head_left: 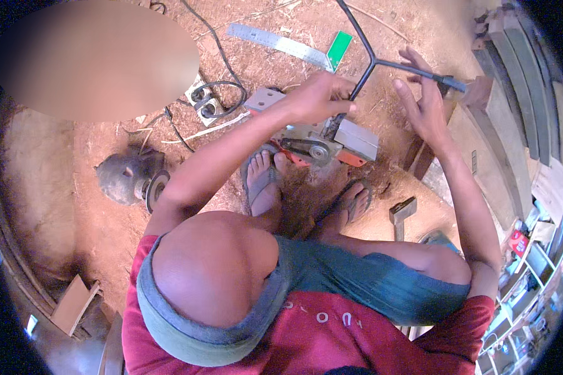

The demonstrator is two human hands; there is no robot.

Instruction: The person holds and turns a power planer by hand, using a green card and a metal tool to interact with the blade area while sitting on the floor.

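Observation:
My left hand [324, 100] is closed round the lower leg of a black Y-shaped socket wrench [372, 57]. The wrench's lower end meets an electric hand planer [319, 147] on the ground in front of my feet. The planer's drive belt and round pulley are exposed, and its metal sole plates face up. My right hand [426, 106] is open, its fingers spread beside the wrench's right leg, which passes across the fingers. Whether they touch it, I cannot tell.
A try square with a green handle [339, 50] lies beyond the planer. A socket strip [204, 103] with a black cable sits left of it. A grinder [131, 178] stands at left, a hammer-like tool [402, 215] near my right knee. Boards [513, 81] stack at right.

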